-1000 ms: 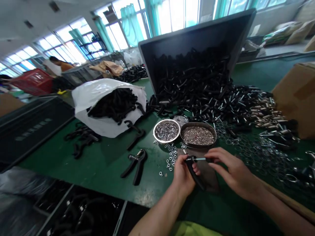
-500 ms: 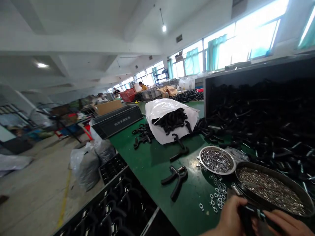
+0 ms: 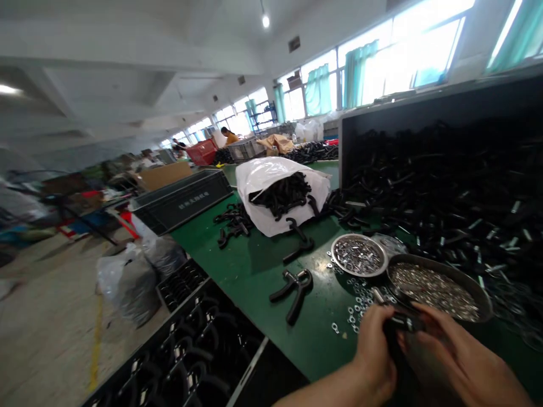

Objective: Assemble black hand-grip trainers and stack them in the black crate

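Note:
Low at the right, my left hand (image 3: pixel 373 350) and my right hand (image 3: pixel 458 350) are closed around a black hand grip (image 3: pixel 403 323), partly hidden by the fingers and blurred. A spring shows near my left thumb. Loose metal rings (image 3: pixel 358 305) lie on the green table beside my left hand. Just beyond are a round dish of small metal parts (image 3: pixel 358 255) and a larger oval tray of small metal pieces (image 3: pixel 432 287). An assembled hand grip (image 3: pixel 293 291) lies further left on the table.
A white bag (image 3: pixel 271 169) of black handles stands mid-table, with a dark crate (image 3: pixel 182 202) behind left. A large black bin (image 3: pixel 424 130) with handles spilling out is at right. Crates of finished grips (image 3: pixel 186 350) sit lower left. People are far back.
The view has shifted, so the table's items appear lower-numbered and further left. Both hands have come closer together around the black grip and stand higher in view.

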Action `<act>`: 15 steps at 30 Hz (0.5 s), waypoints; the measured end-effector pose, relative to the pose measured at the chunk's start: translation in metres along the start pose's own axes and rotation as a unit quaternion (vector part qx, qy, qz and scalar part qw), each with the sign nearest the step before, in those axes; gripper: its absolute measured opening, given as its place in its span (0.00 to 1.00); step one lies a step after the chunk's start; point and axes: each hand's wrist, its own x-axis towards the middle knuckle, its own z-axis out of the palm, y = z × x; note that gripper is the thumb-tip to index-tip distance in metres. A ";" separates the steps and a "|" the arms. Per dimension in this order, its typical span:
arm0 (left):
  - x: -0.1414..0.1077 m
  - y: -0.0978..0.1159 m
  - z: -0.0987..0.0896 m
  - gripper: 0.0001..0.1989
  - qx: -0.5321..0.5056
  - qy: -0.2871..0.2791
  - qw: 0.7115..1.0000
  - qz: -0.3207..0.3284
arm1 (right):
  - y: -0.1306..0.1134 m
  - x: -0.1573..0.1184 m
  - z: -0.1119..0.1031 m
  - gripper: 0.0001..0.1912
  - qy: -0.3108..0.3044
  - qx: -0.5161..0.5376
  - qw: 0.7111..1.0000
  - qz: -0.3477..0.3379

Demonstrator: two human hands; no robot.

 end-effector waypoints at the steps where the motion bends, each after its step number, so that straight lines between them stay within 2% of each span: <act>1: -0.001 0.001 -0.001 0.07 0.011 0.008 1.000 0.006 | -0.008 -0.001 -0.002 0.16 -0.010 0.008 1.000 -0.017; 2: -0.001 0.002 -0.003 0.06 0.026 0.008 0.999 0.017 | -0.016 -0.001 -0.005 0.16 -0.037 0.022 0.999 -0.030; 3: -0.001 0.002 -0.004 0.06 0.047 -0.001 0.998 0.028 | -0.024 0.000 -0.007 0.16 -0.062 0.040 0.997 0.002; 6: 0.000 0.003 -0.005 0.05 0.097 -0.035 0.994 0.040 | -0.038 0.004 -0.012 0.19 -0.132 0.102 0.967 0.192; 7: 0.000 0.003 -0.004 0.05 0.103 -0.040 0.993 0.037 | -0.040 0.005 -0.014 0.19 -0.138 0.111 0.960 0.217; 11: 0.000 0.003 -0.001 0.05 0.109 -0.056 0.992 0.036 | -0.040 0.006 -0.019 0.15 -0.087 0.103 0.981 0.138; 14: 0.000 0.003 0.000 0.06 0.123 -0.085 0.988 0.035 | -0.039 0.006 -0.021 0.18 -0.125 0.108 0.961 0.221; 15: 0.000 0.003 0.000 0.06 0.126 -0.084 0.988 0.037 | -0.039 0.007 -0.021 0.17 -0.131 0.097 0.960 0.227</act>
